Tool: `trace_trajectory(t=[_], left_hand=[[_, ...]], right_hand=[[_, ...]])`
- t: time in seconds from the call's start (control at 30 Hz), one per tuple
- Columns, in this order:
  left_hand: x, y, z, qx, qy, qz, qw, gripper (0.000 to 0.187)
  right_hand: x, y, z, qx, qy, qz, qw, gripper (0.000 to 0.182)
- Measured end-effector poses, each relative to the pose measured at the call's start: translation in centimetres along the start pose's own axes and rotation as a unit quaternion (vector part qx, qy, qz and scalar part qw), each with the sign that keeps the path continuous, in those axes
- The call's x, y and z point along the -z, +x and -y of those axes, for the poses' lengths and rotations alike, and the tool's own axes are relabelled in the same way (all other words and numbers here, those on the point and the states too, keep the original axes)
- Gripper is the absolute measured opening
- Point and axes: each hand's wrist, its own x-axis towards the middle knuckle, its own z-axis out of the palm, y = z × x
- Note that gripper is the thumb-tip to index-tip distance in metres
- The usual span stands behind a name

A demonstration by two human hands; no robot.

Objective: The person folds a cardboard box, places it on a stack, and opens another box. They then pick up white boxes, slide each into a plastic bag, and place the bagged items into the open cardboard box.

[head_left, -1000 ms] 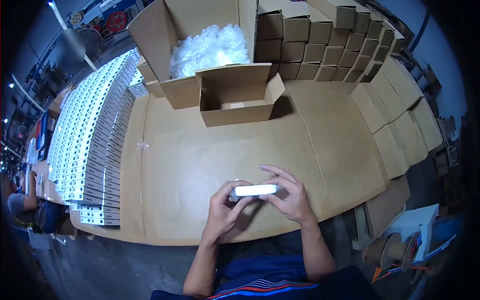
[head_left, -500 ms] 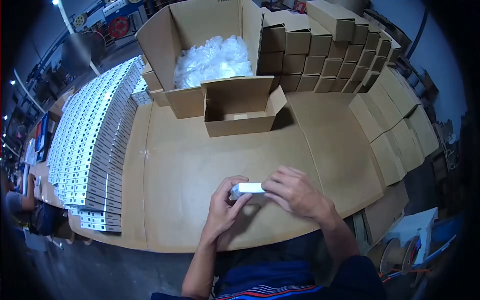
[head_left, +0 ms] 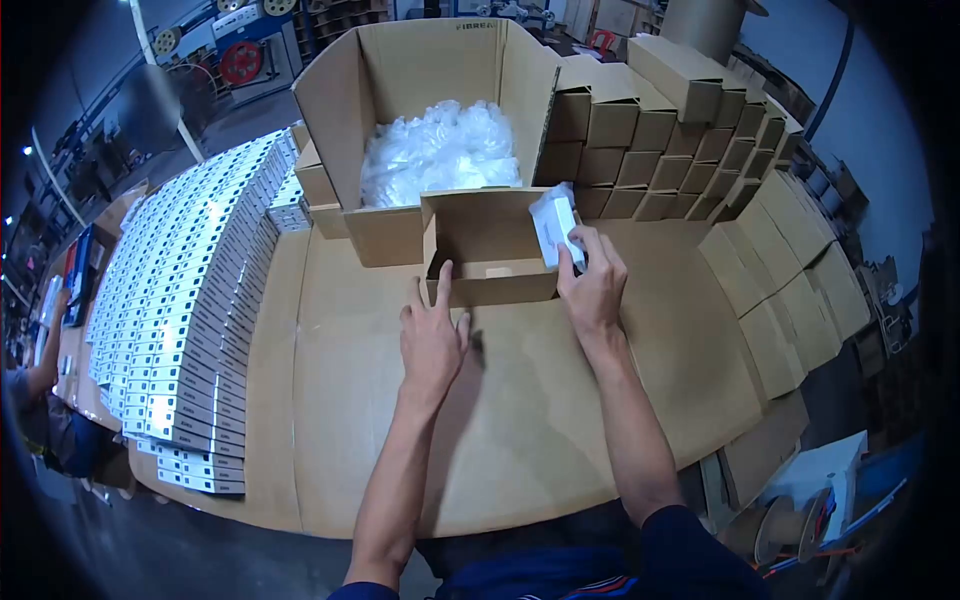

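Note:
Pinched in my right hand (head_left: 596, 280) is a small white box (head_left: 557, 228) in a clear plastic bag. It is tilted over the right end of an open brown cardboard box (head_left: 500, 290). My left hand (head_left: 433, 335) has its fingers spread, with a fingertip right at the near left edge of that cardboard box. A small pale piece lies on the box's floor; the rest of the inside is in shadow.
Behind stands a large carton (head_left: 330, 110) filled with clear plastic bags (head_left: 440, 155). Rows of small white boxes (head_left: 190, 290) are stacked on the left. Brown cartons (head_left: 640, 130) are piled at the back right, more cartons (head_left: 790, 270) at right. A person (head_left: 50, 390) sits far left.
Both hands have moved forward from the near part of the table to the open cardboard box. My left hand has let go of the bagged white box, which my right hand has carried there.

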Motion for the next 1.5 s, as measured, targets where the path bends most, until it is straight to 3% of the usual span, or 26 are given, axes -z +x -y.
trace_trajectory(t=[0.13, 0.5, 0.6, 0.87, 0.97, 1.07, 1.13, 1.23, 1.33, 1.37, 1.43, 1.47, 1.5], left_hand=[[0.1, 0.1, -0.2, 0.023, -0.037, 0.049, 0.998, 0.083], [-1.1, 0.0, -0.5, 0.005, -0.007, -0.01, 1.0, 0.077], [0.0, -0.1, -0.9, 0.037, -0.029, 0.05, 0.998, 0.075], [0.2, 0.0, -0.8, 0.034, -0.032, 0.059, 0.997, 0.077], [-0.1, 0.0, -0.5, 0.026, -0.051, 0.05, 0.997, 0.079], [0.1, -0.5, 0.3, -0.005, -0.109, 0.034, 0.993, 0.082], [1.7, -0.9, 1.5, -0.034, -0.12, 0.052, 0.991, 0.085], [4.9, -1.2, 5.1, 0.025, -0.239, 0.071, 0.968, 0.083], [7.7, 0.4, 10.8, 0.068, -0.204, -0.031, 0.976, 0.073], [8.7, 1.5, 12.6, 0.095, -0.192, -0.043, 0.976, 0.053], [9.3, 4.2, 16.6, 0.088, -0.134, -0.096, 0.982, 0.04], [9.0, 5.7, 18.7, 0.084, -0.105, -0.122, 0.983, 0.033], [8.2, 7.8, 21.2, 0.05, -0.074, -0.148, 0.985, 0.03]], right_hand=[[-1.5, -0.5, -1.5, -0.007, -0.025, 0.022, 0.999, 0.021], [-3.7, -1.0, -3.4, -0.067, -0.065, 0.084, 0.992, 0.018], [-4.3, -1.1, -3.8, -0.073, -0.075, 0.091, 0.99, 0.016], [-4.2, -1.5, -2.7, -0.126, -0.131, 0.127, 0.975, 0.011], [-4.8, -3.0, -4.5, -0.149, -0.073, 0.116, 0.979, 0.021], [-4.0, -5.0, -3.4, -0.127, -0.118, 0.126, 0.977, 0.042], [-3.0, -5.4, -1.0, -0.165, -0.19, 0.226, 0.941, 0.067], [-2.9, -4.9, 3.3, -0.099, -0.254, 0.174, 0.946, 0.076], [-4.1, -3.0, 8.6, -0.02, -0.049, 0.06, 0.997, 0.063], [-5.0, -2.3, 10.9, 0.023, 0.014, 0.053, 0.998, 0.047], [-7.9, -1.3, 14.5, 0.106, 0.204, 0.119, 0.966, 0.035], [-10.3, -1.5, 15.9, 0.092, 0.301, 0.19, 0.93, 0.036], [-12.2, -0.7, 18.0, 0.095, 0.307, 0.272, 0.907, 0.04]])
